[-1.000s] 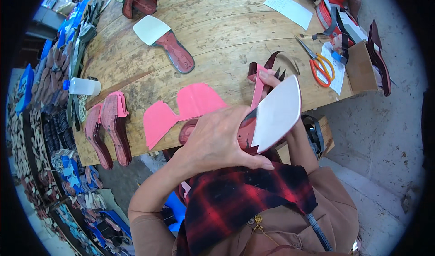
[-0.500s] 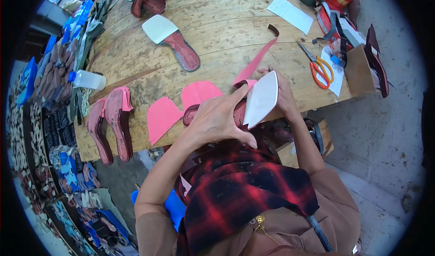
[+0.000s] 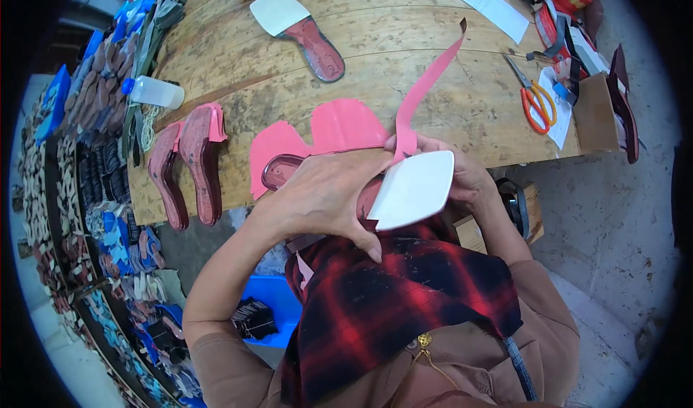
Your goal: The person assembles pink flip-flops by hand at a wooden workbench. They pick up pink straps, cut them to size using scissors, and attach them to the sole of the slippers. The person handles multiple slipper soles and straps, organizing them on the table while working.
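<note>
Both my hands hold a dark red sandal sole with a white front piece (image 3: 413, 189) over the near edge of the wooden table (image 3: 289, 69). My left hand (image 3: 328, 195) lies across the sole's top, thumb pointing down. My right hand (image 3: 462, 177) grips the sole from the right and pinches a long pink strap (image 3: 426, 90) against it; the strap rises up and away over the table. Two flat pink cut pieces (image 3: 317, 134) lie on the table just beyond my left hand.
A pair of pink-lined soles (image 3: 189, 166) lies at the left table edge, next to a small white bottle (image 3: 153, 92). Another white-tipped sole (image 3: 299, 25) lies farther back. Orange-handled scissors (image 3: 534, 101), paper sheets and a cardboard box (image 3: 599, 112) sit right. Stacks of shoe parts fill shelves at left.
The sole has turned so its white front faces up and lies flatter. The pink strap has swung from folded near the sole to standing out long and straight over the table.
</note>
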`<control>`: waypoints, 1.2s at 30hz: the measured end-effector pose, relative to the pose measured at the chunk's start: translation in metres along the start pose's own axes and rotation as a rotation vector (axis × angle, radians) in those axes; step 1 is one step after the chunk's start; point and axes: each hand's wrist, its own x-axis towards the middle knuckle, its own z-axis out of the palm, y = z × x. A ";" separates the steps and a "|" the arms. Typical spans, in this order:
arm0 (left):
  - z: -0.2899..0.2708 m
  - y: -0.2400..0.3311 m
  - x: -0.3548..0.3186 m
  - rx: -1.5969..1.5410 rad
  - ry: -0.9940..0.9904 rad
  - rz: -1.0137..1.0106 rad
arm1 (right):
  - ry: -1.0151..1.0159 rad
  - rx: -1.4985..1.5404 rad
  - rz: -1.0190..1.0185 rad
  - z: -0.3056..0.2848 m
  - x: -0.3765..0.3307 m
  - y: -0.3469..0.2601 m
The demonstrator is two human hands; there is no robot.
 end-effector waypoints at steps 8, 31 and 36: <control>-0.010 -0.002 0.006 -0.028 -0.160 0.053 | 0.099 -0.102 0.044 -0.009 -0.004 0.003; 0.123 -0.047 -0.027 -0.874 0.370 -0.356 | 0.504 -0.418 -0.488 0.057 0.032 0.033; 0.118 -0.048 -0.079 -1.029 0.085 -0.288 | 0.493 -0.236 -0.378 0.062 0.045 0.039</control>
